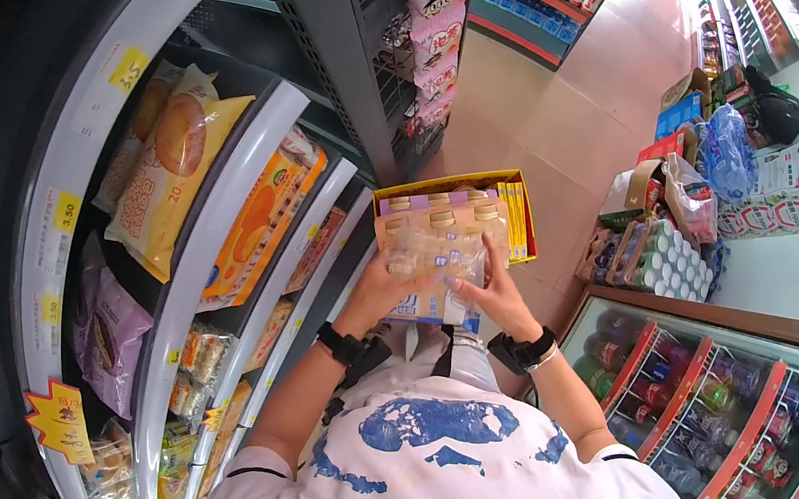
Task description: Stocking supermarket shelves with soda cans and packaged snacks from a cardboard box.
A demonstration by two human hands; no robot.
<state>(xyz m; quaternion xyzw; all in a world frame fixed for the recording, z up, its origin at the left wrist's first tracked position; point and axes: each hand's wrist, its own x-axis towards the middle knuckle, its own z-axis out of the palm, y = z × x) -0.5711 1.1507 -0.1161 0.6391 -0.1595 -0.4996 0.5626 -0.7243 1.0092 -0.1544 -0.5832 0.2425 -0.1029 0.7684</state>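
Note:
A multipack of small bottles (430,249) with pale caps, in a peach-coloured wrap, is in front of my body. My left hand (378,286) grips its left side. On the other side, my right hand (491,283) has its thumb across the front and its index finger pointing up along the edge. Clear plastic covers part of the pack. Directly behind it is an open yellow carton (520,174) with more capped bottles and several slim yellow boxes (515,223). The pack hides what supports the carton.
Left, curved shelves (210,191) hold bagged bread (174,150) and packaged snacks, with price tags along their edges. Pink snack bags (444,39) hang on a wire rack ahead. At right are a glass-topped drinks chest (698,392), wrapped cans (667,267) and a cluttered white counter (788,266).

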